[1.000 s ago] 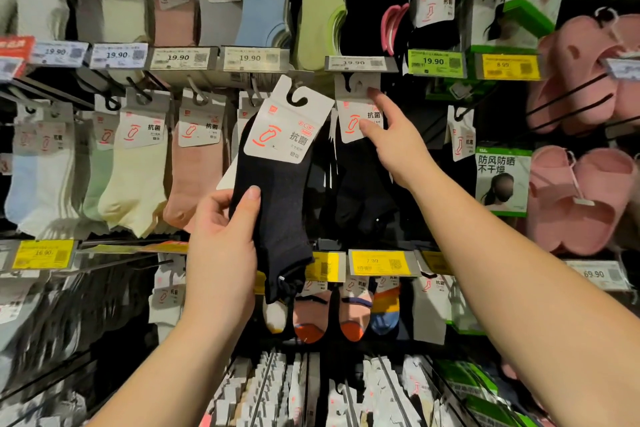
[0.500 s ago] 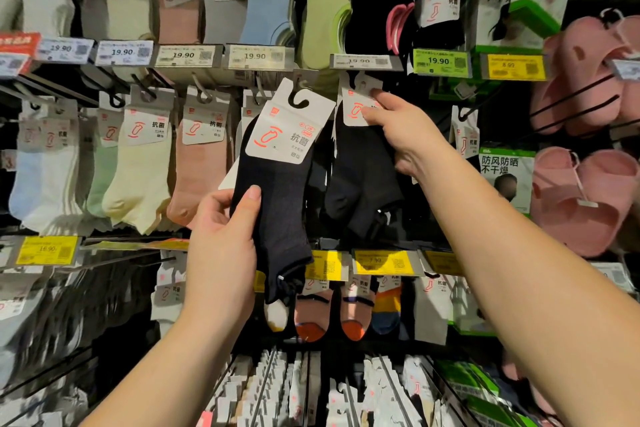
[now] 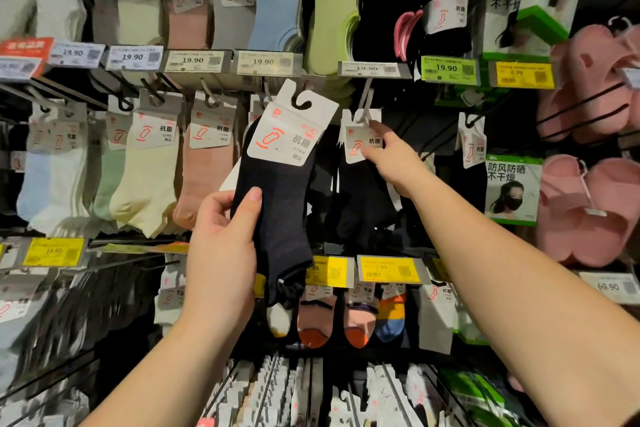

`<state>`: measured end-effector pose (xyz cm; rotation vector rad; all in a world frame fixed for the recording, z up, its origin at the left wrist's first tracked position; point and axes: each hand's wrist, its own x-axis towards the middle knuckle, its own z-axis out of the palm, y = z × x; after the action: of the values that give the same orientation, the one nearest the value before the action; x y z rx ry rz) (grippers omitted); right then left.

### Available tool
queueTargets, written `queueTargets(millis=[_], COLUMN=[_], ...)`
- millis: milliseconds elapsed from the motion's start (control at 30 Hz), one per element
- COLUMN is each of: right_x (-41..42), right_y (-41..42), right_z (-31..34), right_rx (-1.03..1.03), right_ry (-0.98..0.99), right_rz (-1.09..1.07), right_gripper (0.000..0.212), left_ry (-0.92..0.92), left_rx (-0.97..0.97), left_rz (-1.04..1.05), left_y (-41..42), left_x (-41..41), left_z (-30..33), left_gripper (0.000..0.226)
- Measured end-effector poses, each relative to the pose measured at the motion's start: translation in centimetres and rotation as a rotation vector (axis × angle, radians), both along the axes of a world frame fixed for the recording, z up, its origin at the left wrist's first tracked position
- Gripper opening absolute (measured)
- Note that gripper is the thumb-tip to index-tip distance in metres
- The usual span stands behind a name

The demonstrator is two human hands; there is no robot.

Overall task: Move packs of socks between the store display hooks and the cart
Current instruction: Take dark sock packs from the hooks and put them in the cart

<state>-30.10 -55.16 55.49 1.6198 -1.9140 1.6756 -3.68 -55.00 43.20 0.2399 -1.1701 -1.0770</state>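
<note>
Front and centre, a dark navy sock pack (image 3: 277, 204) is held up off the rack, its white header card (image 3: 292, 128) tilted so the hook cut-out points up toward the display. The left hand (image 3: 221, 253) has it by the sock body, thumb across the front and the other fingers curled behind. That low grip, I'd say, leaves the card free to be steered onto a peg.

Just beside it, a second dark pack (image 3: 363, 204) hangs on the metal display hook (image 3: 365, 104). The right hand (image 3: 394, 163) reaches up to its card (image 3: 358, 135), fingertips on the card's right edge, forefinger stretched toward the hook slot. Whether the thumb is pinching from behind, I cannot tell. It reads as either steadying that pack on the peg or working it off; both fit the task.

Out from there, pastel sock packs (image 3: 149, 177) hang in rows to the left, price tags (image 3: 263, 62) run along the rail above, yellow tags (image 3: 388, 269) below, and pink slippers (image 3: 588, 211) fill the right. No cart is in sight.
</note>
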Motion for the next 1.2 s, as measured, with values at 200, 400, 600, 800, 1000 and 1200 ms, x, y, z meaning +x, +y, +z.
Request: queueTargets(millis=[200, 400, 600, 800, 1000, 1200], right_x=[-0.5, 0.4, 5.1, 8.3, 7.4, 6.4], right_y=[-1.1, -0.4, 3.7, 6.2, 6.9, 6.0], right_z=[-0.6, -1.1, -3.6, -4.4, -4.8, -4.7], right_rx=[0.028, 0.111, -0.215, -0.134, -0.130, -0.141], right_ry=[0.074, 0.230, -0.074, -0.392, -0.274, -0.165], right_rz=[-0.081, -0.280, 0.077, 0.516, 0.440, 0.286], right_gripper=[0.061, 0.063, 0.027, 0.038, 0.026, 0.051], left_ry=[-0.029, -0.062, -0.041, -0.142, -0.367, -0.516], left_rx=[0.035, 0.041, 0.034, -0.023, -0.130, -0.253], left_rz=[-0.011, 0.000, -0.050, -0.062, 0.143, 0.162], left_y=[-0.2, -0.1, -0.1, 1.1, 1.1, 0.9], left_x=[-0.6, -1.2, -2.4, -4.4, -5.4, -6.3], left_z=[-0.4, 0.0, 0.0, 0.2, 0.2, 0.9], left_gripper=[0.028, 0.042, 0.017, 0.008, 0.046, 0.019])
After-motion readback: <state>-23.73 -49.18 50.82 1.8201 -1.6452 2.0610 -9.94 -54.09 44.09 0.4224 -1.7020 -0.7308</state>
